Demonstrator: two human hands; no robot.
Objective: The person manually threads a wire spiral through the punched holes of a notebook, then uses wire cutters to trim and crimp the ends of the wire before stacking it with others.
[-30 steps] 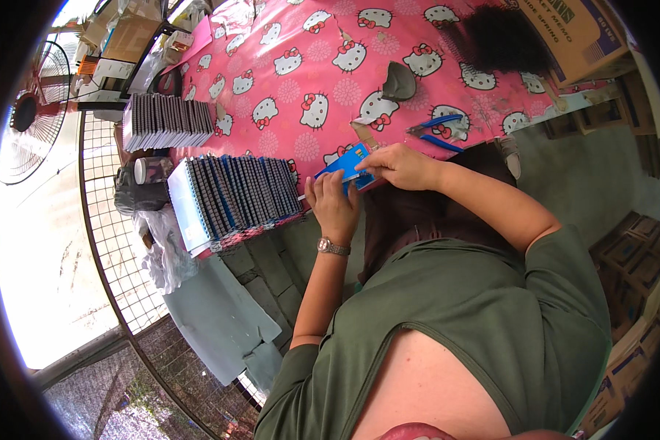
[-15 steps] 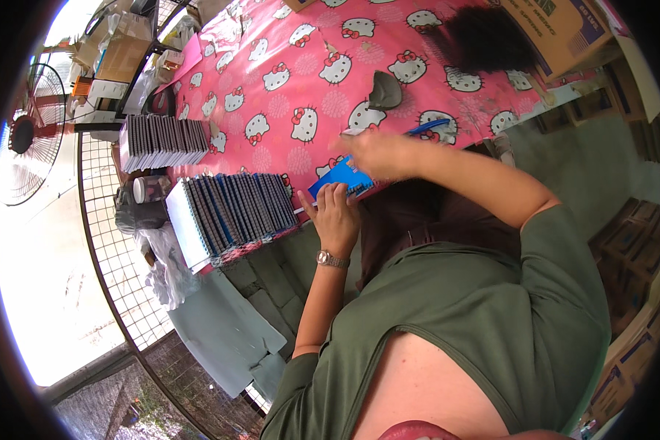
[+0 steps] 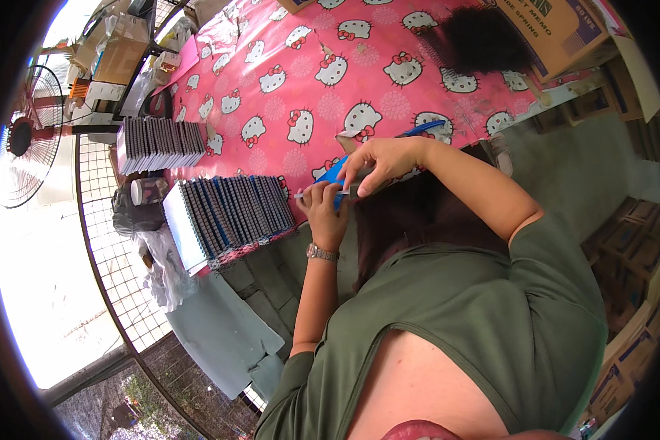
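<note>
A small blue notebook (image 3: pixel 330 174) lies tilted at the table's near edge, partly hidden by both hands. My left hand (image 3: pixel 324 209), with a metal watch at the wrist, has its fingers bent over the notebook's near end and grips it. From the right, my right hand (image 3: pixel 380 163) comes over the notebook, thumb and fingers closed on a small dark grey piece (image 3: pixel 353 192) whose kind I cannot make out. A blue pointed strip (image 3: pixel 424 128) shows just beyond the right wrist. Left of my left hand stands a row of spiral-bound notebooks (image 3: pixel 235 213).
Another notebook stack (image 3: pixel 161 143) stands farther back at the left. The pink patterned table cover (image 3: pixel 271 110) spreads ahead. A heap of black wire coils (image 3: pixel 484 40) lies by a cardboard box (image 3: pixel 554 33) at the far right. A fan (image 3: pixel 33 136) stands left.
My right hand has come down and left onto the notebook, its fingers now closed. The curved grey piece has left its spot on the table. My left hand has shifted slightly left.
</note>
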